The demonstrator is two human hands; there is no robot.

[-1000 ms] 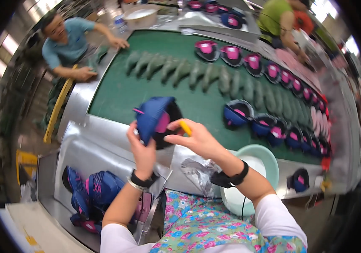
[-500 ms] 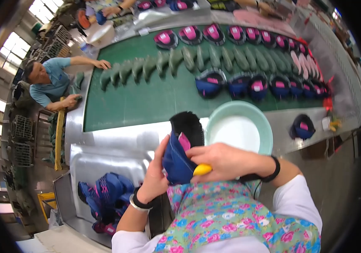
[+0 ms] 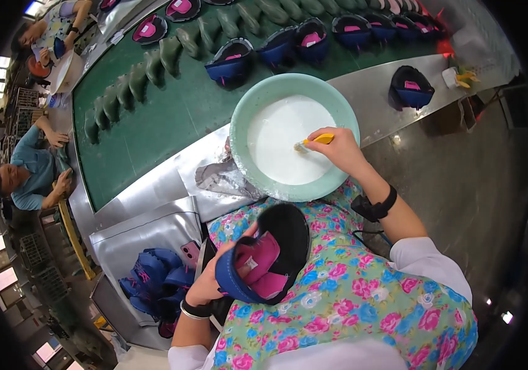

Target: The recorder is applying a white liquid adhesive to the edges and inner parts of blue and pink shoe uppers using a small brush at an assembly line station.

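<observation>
- Left hand (image 3: 209, 285) grips a navy, pink-lined fabric shoe upper (image 3: 266, 251) over the floral apron (image 3: 338, 296)
- Right hand (image 3: 341, 154) pinches a yellow-handled brush (image 3: 323, 139) in a round mint-green basin's (image 3: 343, 108) white liquid (image 3: 276, 139)
- Light dips probably drip less

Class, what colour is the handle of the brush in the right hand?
The brush handle is yellow; it shows best in the current head view.

The upper (image 3: 268, 251) is blue, pink and black, the brush handle (image 3: 323, 139) yellow.
</observation>
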